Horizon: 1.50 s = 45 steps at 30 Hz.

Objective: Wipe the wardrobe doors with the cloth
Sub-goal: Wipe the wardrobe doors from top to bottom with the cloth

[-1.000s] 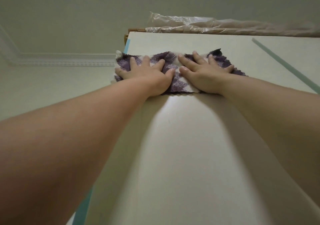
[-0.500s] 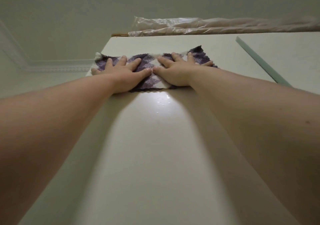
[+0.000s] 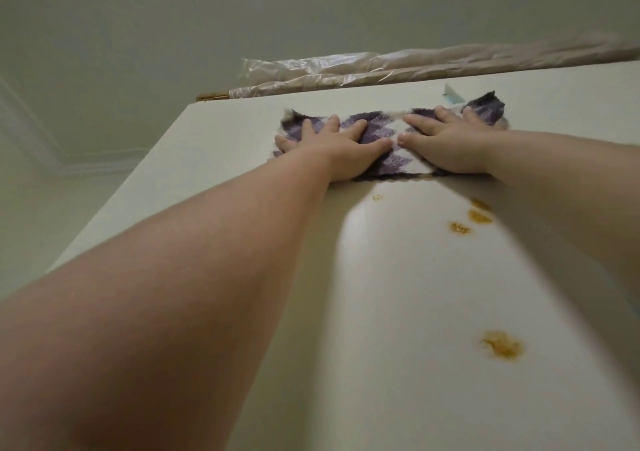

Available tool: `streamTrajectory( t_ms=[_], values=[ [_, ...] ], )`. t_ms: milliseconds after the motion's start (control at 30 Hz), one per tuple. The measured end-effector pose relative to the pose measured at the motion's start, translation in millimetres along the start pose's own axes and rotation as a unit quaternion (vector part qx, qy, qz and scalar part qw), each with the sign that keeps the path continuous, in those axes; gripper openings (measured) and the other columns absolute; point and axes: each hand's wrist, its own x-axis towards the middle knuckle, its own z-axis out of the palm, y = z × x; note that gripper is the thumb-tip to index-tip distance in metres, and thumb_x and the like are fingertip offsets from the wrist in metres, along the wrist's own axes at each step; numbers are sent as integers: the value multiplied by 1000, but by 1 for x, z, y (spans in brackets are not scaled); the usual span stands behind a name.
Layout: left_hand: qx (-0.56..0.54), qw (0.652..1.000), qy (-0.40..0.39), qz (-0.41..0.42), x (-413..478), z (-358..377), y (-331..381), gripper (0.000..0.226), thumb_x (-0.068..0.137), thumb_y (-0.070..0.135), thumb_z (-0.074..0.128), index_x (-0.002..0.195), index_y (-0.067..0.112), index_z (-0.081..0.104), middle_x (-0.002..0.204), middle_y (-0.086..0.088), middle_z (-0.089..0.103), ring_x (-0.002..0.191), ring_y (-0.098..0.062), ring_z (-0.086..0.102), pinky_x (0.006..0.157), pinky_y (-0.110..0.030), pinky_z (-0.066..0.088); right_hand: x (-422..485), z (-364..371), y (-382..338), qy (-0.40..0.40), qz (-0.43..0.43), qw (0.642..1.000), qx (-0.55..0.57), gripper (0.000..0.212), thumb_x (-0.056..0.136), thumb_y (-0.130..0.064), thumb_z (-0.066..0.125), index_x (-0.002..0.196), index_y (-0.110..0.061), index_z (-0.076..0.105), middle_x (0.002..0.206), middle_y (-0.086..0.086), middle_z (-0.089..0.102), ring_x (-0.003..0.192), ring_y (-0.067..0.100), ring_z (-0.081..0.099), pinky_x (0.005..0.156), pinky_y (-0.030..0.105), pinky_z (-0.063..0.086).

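I look steeply up a cream wardrobe door. A purple-and-white patterned cloth lies spread flat against the door near its top edge. My left hand presses on the cloth's left half with fingers straight and spread. My right hand presses flat on the right half, thumbs nearly touching. Orange-brown smears mark the door below my right hand, and a larger orange smear sits lower down.
Rolled goods wrapped in clear plastic lie on top of the wardrobe. The ceiling with its cornice moulding fills the left. A pale blue strip shows on the door beside the cloth's top right corner.
Both hands have slid the cloth to the right along the top of the door. Orange smears below my right hand have come into view.
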Motion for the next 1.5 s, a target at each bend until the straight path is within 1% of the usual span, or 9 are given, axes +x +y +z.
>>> streamTrajectory(
  t_ms=[167, 333, 500, 700, 933, 1200, 1300, 1367, 1500],
  values=[
    [10, 1000, 15, 11, -3, -4, -21, 74, 76, 82, 18, 142, 50, 8, 158, 9, 0, 145, -28, -6, 109, -63, -5, -4, 2, -23, -15, 20, 999, 33, 61, 86, -73, 21, 142, -54, 6, 158, -5, -3, 144, 28, -12, 112, 59, -5],
    [13, 999, 20, -35, -15, -19, -100, 75, 76, 81, 20, 143, 48, 8, 158, 8, 0, 145, -27, -4, 110, -62, -3, -7, 10, -104, -19, -23, 999, 26, 62, 84, -76, 19, 141, -55, 5, 158, -7, -4, 143, 29, -13, 107, 66, -6],
    [6, 997, 26, -71, -42, -28, -173, 76, 76, 80, 21, 143, 47, 8, 158, 8, 1, 145, -24, -3, 113, -56, 1, -30, 18, -180, -25, -58, 998, 10, 61, 88, -72, 15, 144, -50, 6, 158, -6, -3, 143, 29, -13, 104, 71, -8],
    [8, 997, 29, -75, -60, -25, -195, 75, 79, 78, 21, 144, 45, 6, 158, 6, 0, 145, -25, -4, 115, -53, 3, -40, 26, -203, -27, -63, 998, 10, 61, 88, -72, 15, 144, -51, 5, 158, -6, -4, 144, 27, -12, 102, 71, -8],
    [24, 995, 15, -93, -70, -28, -173, 72, 81, 76, 22, 144, 45, 7, 158, 4, -1, 145, -28, -3, 114, -55, 0, -50, 23, -182, -28, -74, 997, 10, 57, 90, -65, 18, 144, -49, 6, 158, -6, -4, 144, 26, -10, 104, 69, -8],
    [11, 998, 10, -65, -86, -6, -88, 74, 79, 77, 23, 144, 45, 9, 159, 4, 0, 145, -27, -5, 111, -56, -7, -78, 19, -92, -10, -53, 999, 8, 56, 91, -62, 18, 144, -49, 6, 158, -7, -4, 144, 25, -9, 106, 67, -6],
    [-50, 996, 22, -72, -72, -6, -52, 68, 82, 75, 15, 143, 44, 17, 158, 6, 6, 145, -28, -3, 110, -59, -8, -78, 13, -56, -13, -41, 999, 10, 56, 92, -64, 17, 144, -50, 5, 158, -8, -3, 144, 25, -9, 107, 65, -7],
    [-68, 995, 20, -66, -65, -2, -24, 65, 85, 71, 7, 143, 44, 17, 158, 6, 8, 144, -30, -2, 111, -60, -6, -79, 9, -29, -15, -27, 1000, 5, 56, 92, -64, 17, 144, -50, 5, 158, -8, -4, 144, 24, -9, 107, 64, -6],
    [-1, 997, 23, -77, -63, 10, 8, 81, 73, 85, 14, 143, 46, 12, 158, 6, 3, 144, -31, -1, 111, -60, -3, -82, 7, 1, -17, -25, 1000, 6, 55, 93, -62, 17, 145, -49, 5, 158, -6, -4, 144, 25, -10, 110, 61, -7]
  ],
)
